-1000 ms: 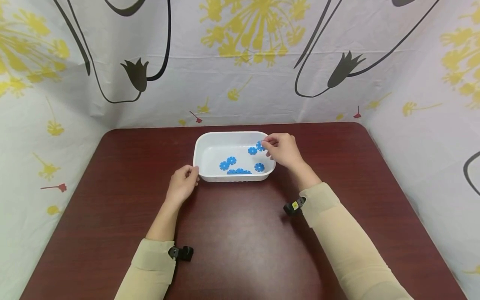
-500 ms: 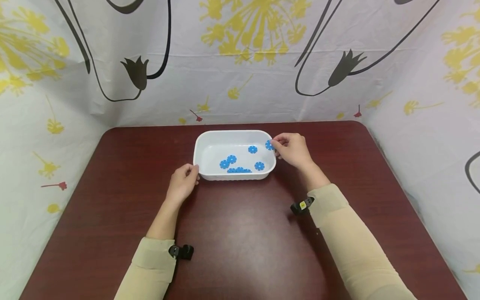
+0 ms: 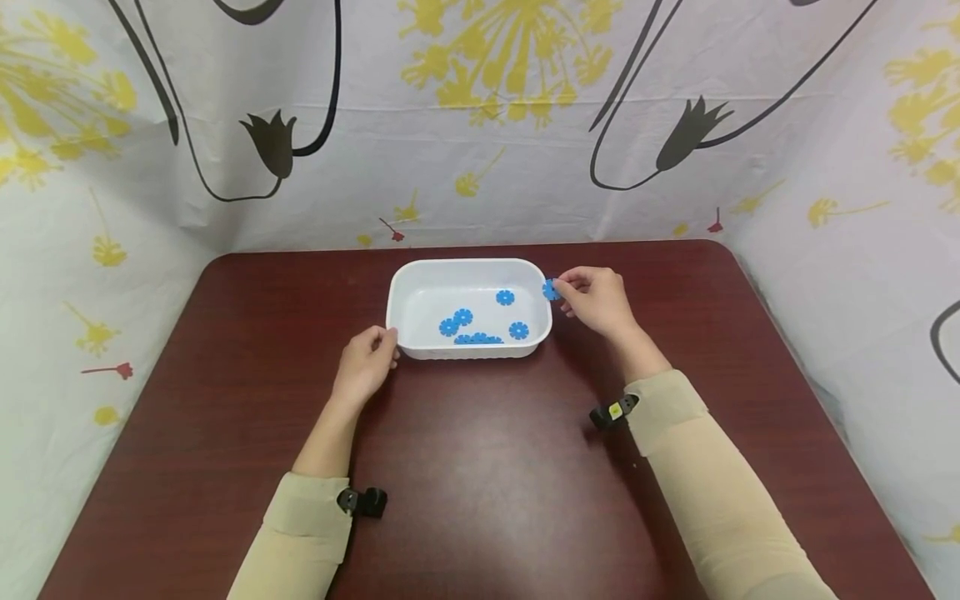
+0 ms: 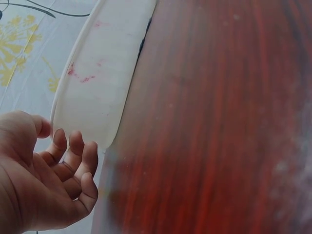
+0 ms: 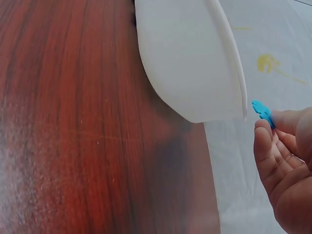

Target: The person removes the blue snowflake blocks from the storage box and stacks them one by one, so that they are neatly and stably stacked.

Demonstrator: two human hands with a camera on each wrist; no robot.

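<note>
A white plastic tray (image 3: 420,353) sits toward the far side of the table, with several blue snowflake discs (image 3: 506,297) lying inside it. At the tray's near-left corner, my left hand (image 3: 364,365) grips the rim; the left wrist view has the thumb at the edge and curled fingers against the tray wall (image 4: 95,83). My right hand (image 3: 602,304) pinches one blue snowflake disc (image 3: 551,289) between thumb and fingers, over the tray's right end in the head view. From the right wrist, that disc (image 5: 263,113) appears edge-on, just beyond the rim.
The dark red wooden table (image 3: 480,467) has rounded far corners. A white patterned cloth (image 3: 480,200) hangs behind it and along both sides. Each sleeve carries a small black wrist camera (image 3: 615,412).
My right hand has moved to the right with the pinched disc, from above the tray's inside to its right rim. The left hand stays at the corner.
</note>
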